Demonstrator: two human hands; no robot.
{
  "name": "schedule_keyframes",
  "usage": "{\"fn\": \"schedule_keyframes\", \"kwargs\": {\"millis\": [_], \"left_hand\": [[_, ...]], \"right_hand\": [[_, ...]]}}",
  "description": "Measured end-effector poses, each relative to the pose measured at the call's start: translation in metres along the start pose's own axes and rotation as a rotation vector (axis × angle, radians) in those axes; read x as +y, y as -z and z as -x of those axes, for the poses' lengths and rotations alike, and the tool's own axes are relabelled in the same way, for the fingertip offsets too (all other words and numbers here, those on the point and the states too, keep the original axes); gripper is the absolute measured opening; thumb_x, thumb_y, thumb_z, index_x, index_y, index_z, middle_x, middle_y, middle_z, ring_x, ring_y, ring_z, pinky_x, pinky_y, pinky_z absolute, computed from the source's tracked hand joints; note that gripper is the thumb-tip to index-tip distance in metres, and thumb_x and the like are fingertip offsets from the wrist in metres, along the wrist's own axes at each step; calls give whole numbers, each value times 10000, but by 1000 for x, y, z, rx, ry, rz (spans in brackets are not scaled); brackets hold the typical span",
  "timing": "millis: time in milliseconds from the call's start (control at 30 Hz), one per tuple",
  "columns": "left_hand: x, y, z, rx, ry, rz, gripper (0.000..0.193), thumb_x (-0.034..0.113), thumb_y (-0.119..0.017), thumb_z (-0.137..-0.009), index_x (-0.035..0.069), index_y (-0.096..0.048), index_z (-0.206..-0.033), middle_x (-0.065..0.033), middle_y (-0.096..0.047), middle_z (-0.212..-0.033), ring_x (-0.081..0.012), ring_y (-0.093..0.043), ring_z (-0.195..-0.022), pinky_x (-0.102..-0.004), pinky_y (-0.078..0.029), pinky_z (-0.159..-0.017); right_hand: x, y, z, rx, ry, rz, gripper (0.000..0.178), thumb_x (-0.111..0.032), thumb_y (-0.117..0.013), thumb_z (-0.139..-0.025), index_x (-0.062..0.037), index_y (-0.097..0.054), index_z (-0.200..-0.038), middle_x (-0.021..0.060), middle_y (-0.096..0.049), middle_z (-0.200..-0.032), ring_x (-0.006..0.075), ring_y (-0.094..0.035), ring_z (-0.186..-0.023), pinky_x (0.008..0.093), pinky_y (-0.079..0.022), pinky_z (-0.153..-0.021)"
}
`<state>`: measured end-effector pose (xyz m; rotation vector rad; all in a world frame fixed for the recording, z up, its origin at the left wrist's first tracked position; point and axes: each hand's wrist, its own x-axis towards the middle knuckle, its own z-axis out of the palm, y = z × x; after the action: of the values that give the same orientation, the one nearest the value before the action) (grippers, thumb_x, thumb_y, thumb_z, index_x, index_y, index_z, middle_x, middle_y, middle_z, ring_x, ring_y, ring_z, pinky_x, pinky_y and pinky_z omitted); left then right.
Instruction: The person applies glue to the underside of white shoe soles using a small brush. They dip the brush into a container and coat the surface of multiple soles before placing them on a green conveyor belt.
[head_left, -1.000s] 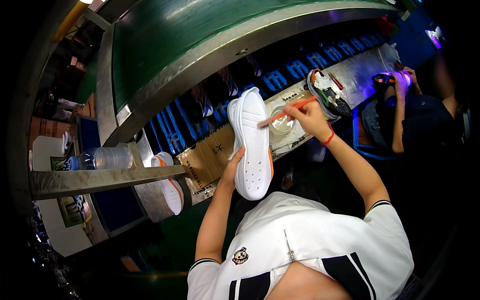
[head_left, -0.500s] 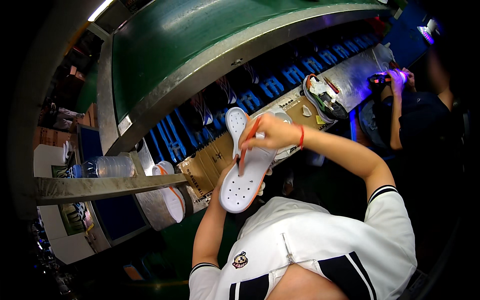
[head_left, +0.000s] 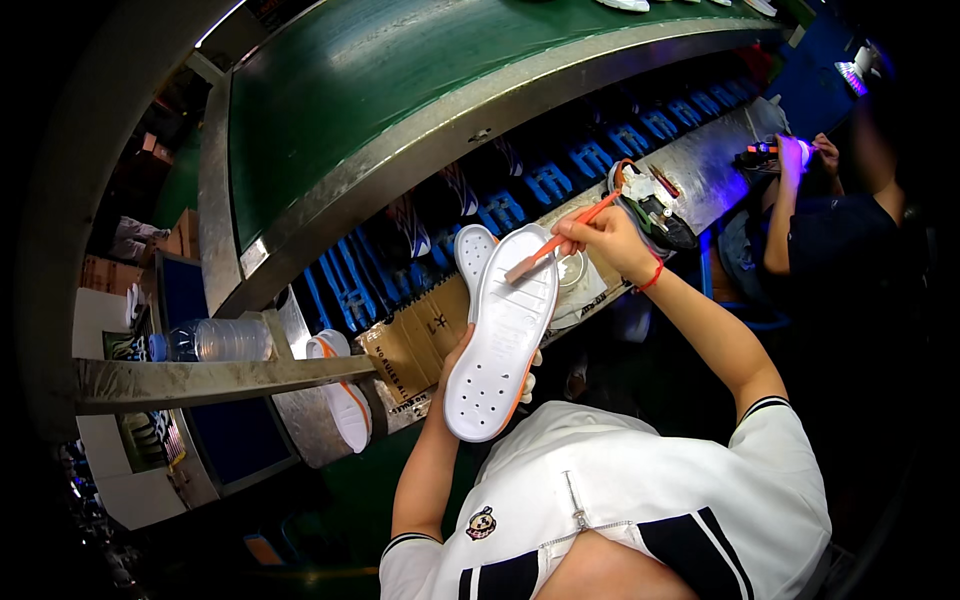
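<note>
A white shoe sole (head_left: 495, 345) with an orange edge and small holes is held up, tilted, in front of me. My left hand (head_left: 459, 355) grips it from beneath and along its left side; most of that hand is hidden behind the sole. White-covered fingertips (head_left: 530, 385) show at the sole's right edge. In my right hand (head_left: 610, 238) is a brush (head_left: 570, 236) with an orange handle, pinched between the fingers. Its flat bristles touch the sole's inner face near the upper end. Another white sole (head_left: 470, 252) shows partly behind the first.
Cardboard (head_left: 412, 345) and a round whitish dish (head_left: 572, 268) lie on the bench. Farther right is a shoe (head_left: 655, 208) holding white scraps. Another sole (head_left: 347, 405) and a plastic bottle (head_left: 225, 340) are at left. A green-topped conveyor (head_left: 400, 70) rises beyond; a co-worker (head_left: 835, 235) sits at right.
My right hand has moved right, and the brush has gone from the middle of the sole toward its upper end. The sole stays in my left hand, a little shifted, its upper part now uncovered.
</note>
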<state>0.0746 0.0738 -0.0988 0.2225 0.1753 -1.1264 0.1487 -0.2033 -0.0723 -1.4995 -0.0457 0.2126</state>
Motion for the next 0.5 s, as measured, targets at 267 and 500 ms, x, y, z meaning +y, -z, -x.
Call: {"fn": "schedule_keyframes", "kwargs": {"millis": [267, 500], "left_hand": [[-1, 9, 0, -63, 35, 113, 769, 581, -374, -894, -25, -325, -1366, -312, -493, -1135, -432, -589, -879, -538, -506, -710], [-2, 9, -1, -28, 107, 104, 767, 576, -367, -901, -47, -336, -1348, -305, -503, -1130, -434, -585, -887, -533, -504, -730]], "right_hand": [[-18, 12, -7, -43, 159, 173, 197, -147, -604, -873, 40, -668, -871, 71, -658, -731, 110, -611, -676, 235, -483, -677], [-54, 9, -38, -227, 277, 511, 159, -113, -631, -839, 37, -672, -871, 100, -671, -797, 144, -625, -685, 264, -504, -662]]}}
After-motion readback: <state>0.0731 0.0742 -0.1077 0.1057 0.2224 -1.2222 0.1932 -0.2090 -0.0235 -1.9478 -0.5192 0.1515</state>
